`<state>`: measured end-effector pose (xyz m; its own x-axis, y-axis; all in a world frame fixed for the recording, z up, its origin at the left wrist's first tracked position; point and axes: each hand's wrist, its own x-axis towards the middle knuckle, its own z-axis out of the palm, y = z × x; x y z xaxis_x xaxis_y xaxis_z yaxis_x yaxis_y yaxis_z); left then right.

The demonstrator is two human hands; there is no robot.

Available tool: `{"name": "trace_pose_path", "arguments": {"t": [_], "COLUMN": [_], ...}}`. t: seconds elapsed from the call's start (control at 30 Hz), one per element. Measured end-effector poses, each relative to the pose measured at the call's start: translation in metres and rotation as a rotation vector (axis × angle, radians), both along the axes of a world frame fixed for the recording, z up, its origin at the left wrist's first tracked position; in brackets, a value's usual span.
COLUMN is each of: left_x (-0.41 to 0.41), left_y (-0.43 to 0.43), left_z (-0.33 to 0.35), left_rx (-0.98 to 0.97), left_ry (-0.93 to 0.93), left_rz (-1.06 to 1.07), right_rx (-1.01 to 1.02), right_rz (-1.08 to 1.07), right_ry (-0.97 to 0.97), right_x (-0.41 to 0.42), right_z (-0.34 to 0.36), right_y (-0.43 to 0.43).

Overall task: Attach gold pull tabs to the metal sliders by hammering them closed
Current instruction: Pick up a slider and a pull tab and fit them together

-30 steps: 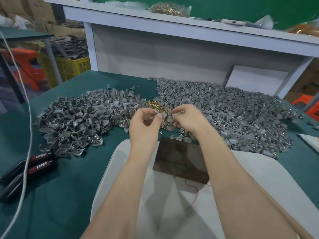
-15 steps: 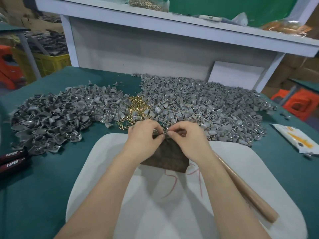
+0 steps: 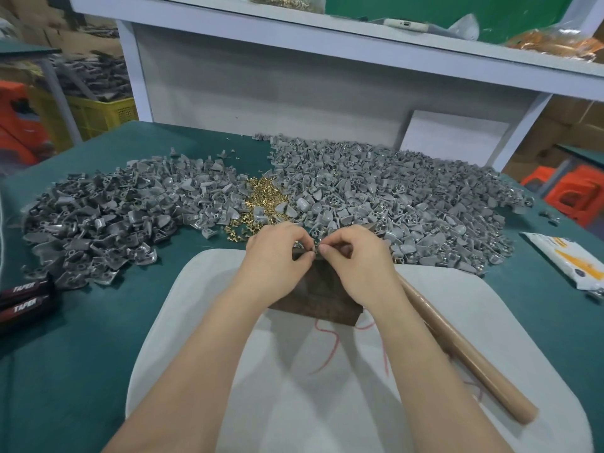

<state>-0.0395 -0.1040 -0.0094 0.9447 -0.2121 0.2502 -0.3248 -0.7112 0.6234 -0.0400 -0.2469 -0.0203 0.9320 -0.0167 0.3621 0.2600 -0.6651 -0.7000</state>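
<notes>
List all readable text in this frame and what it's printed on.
"TAPER": on the upper black handle at far left.
"TAPER": on the lower black handle just beneath it.
White packet at right: print too blurred to read.

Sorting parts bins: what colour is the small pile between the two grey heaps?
The pile is gold; head view.
</notes>
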Motion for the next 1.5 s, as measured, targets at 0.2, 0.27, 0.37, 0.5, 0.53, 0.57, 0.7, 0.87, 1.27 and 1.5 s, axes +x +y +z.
{"name": "trace_pose_path", "arguments": {"t": [0.2,0.27,0.37,0.5,0.53,0.57,0.7,0.87,1.27,1.5], "left_x": [0.0,0.0,0.001,0.0,0.001,0.0,0.001,0.002,0.002,0.001], "left_y": [-0.001,-0.001,-0.002,-0.004,-0.004,-0.004,-0.003,-0.003,-0.004,-0.005], "left_z": [-0.001,-0.001,-0.001,-0.001,-0.001,-0.001,-0.002,-0.004,-0.005,-0.005], "left_rx": [-0.014,-0.011,0.004,0.032,0.038,0.042,0.046,0.052,0.058,0.077], "left_ry": [-0.007,-0.008,-0.014,-0.031,-0.037,-0.041,-0.058,-0.072,-0.076,-0.108], "left_rz": [0.004,0.012,0.018,0.021,0.021,0.021,0.021,0.005,0.015,0.011], "right_rx": [-0.012,-0.016,-0.047,-0.055,-0.053,-0.055,-0.068,-0.045,-0.233,-0.414], "right_rz": [-0.021,-0.035,-0.063,-0.071,-0.072,-0.074,-0.065,-0.055,-0.059,-0.01], "right_ry": [0.013,0.025,0.05,0.087,0.093,0.097,0.099,0.086,0.01,0.073], "right_x": [-0.001,-0.001,-0.001,0.0,0.0,0.0,-0.001,-0.003,-0.005,-0.004], "right_z": [0.001,0.001,0.003,0.004,0.004,0.004,0.005,0.006,0.009,0.024], "right_y": [0.0,0.001,0.001,0.0,0.0,0.0,0.0,-0.001,0.002,0.008]}}
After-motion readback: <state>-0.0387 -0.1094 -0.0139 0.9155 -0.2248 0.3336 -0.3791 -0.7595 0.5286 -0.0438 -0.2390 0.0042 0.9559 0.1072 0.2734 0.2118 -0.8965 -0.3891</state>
